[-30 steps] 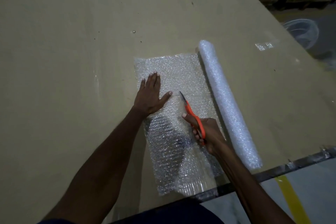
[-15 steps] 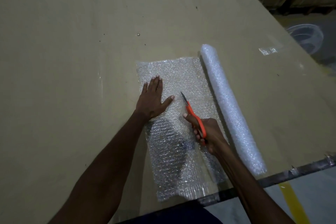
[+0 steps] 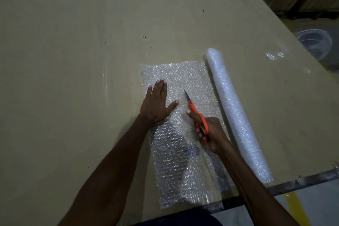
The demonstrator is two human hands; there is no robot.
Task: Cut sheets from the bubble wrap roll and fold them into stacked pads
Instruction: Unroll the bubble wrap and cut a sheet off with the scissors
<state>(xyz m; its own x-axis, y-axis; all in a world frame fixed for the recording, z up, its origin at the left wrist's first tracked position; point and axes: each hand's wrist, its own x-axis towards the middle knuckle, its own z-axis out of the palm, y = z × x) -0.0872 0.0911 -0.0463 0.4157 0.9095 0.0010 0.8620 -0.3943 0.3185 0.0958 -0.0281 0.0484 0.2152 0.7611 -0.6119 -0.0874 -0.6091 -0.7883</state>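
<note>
A sheet of bubble wrap (image 3: pixel 176 77) lies unrolled on the cardboard-covered table (image 3: pixel 73 60), still joined to the bubble wrap roll (image 3: pixel 236 113) along its right side. My left hand (image 3: pixel 157 104) presses flat on the sheet's left half, fingers straight. My right hand (image 3: pixel 211 132) grips orange-handled scissors (image 3: pixel 197 113), whose blades point away from me, midway along the sheet. The near part of the sheet (image 3: pixel 176 167) looks parted along the cut line.
The table's near edge, with a dark metal strip (image 3: pixel 302 181), runs lower right; grey floor with a yellow line (image 3: pixel 297 207) lies beyond. A clear plastic tub (image 3: pixel 315 42) stands on the floor at the right. Stacked boxes line the back.
The scissors and my right hand have moved slightly farther along the sheet, away from me. My left hand stays flat on the wrap.
</note>
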